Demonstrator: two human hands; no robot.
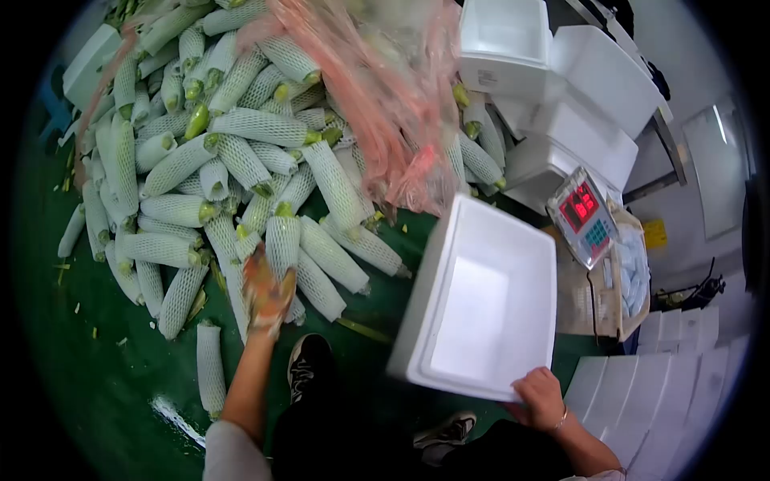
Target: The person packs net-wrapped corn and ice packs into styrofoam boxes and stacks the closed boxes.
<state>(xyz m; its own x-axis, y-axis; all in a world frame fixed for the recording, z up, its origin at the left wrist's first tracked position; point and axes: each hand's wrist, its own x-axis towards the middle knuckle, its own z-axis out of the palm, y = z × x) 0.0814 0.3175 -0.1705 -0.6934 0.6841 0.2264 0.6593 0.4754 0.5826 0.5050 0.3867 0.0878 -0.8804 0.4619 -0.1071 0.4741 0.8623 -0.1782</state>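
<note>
My left hand, in an orange patterned glove, reaches down to the edge of a large heap of long green vegetables in white foam net sleeves. Motion blurs its fingers at the lower end of one netted vegetable, so whether they grip it is unclear. My right hand is closed on the near rim of a white foam box. The box is tilted, its open side facing me, with nothing inside. A bracelet circles my right wrist.
Pink-tinged plastic sheeting covers part of the heap. More white foam boxes are stacked behind. A scale display with red digits stands at right, above a crate. One netted vegetable lies apart on the green floor.
</note>
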